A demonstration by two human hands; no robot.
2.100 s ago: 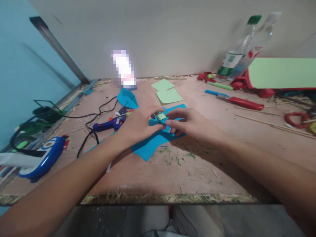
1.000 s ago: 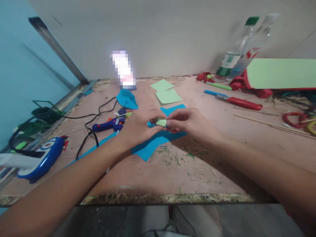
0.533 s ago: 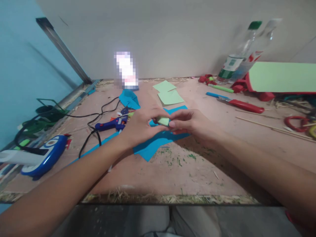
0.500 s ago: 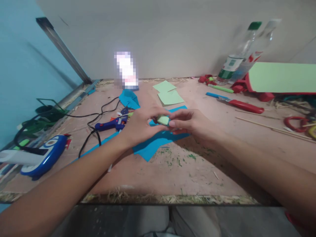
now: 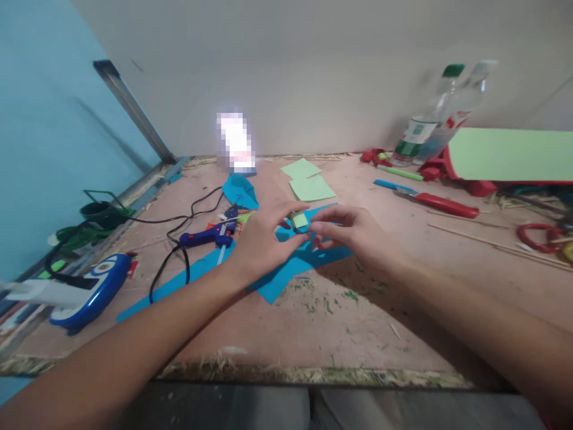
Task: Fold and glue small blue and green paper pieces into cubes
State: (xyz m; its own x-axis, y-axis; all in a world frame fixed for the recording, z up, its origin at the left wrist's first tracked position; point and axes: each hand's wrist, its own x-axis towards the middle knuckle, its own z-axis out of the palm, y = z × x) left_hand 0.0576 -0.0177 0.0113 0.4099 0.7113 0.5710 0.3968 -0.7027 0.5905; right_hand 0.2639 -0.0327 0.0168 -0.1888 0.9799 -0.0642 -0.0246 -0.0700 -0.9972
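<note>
Curling left hand (image 5: 264,237) round small green-and-blue paper piece (image 5: 299,221), apparently holding it between thumb and fingers above blue paper sheet (image 5: 273,289), mid-workbench (image 5: 290,346). Bending right hand (image 5: 351,232) in at its right edge, fingertips narrowly spaced; cannot tell if gripping or just beside. Could crease or skew the piece if pressed unevenly, or drop it onto the sheet if pinched only by an edge. Could knock blue glue gun (image 5: 212,233) or snag black cord (image 5: 187,267), both left, with a leftward wrist swing. Could pick up green scraps (image 5: 351,294), near side, if lowered there.
</note>
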